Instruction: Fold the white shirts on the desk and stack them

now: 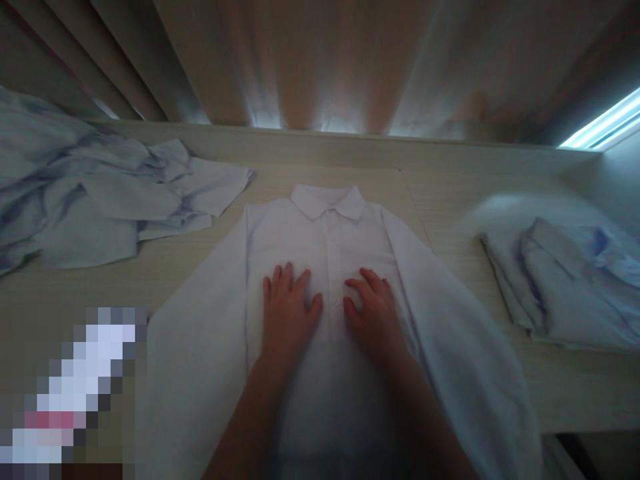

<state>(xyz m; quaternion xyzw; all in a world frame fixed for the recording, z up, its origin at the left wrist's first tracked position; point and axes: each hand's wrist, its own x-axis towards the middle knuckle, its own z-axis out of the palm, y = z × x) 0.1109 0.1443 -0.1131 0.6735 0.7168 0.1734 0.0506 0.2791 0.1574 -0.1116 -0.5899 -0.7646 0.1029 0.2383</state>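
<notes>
Pressing flat on white shirt (330, 233) front, left hand (287, 310) & right hand (373, 313) both open, fingers spread, holding nothing

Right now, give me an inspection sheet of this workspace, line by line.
Surface: pale wood-grain table, dimly lit.
Job's things: white collared shirt laid flat, front up, collar away from the person, sleeves spread out to both sides.
Clutter: crumpled pile of light blue garments at the far left; folded stack of light blue shirts at the right.
Hands: left hand and right hand both open, palms flat on the shirt's chest, either side of the button line.
Cables: nothing seen.
Surroundings: curtains behind the table; bright strip of light at upper right.
</notes>
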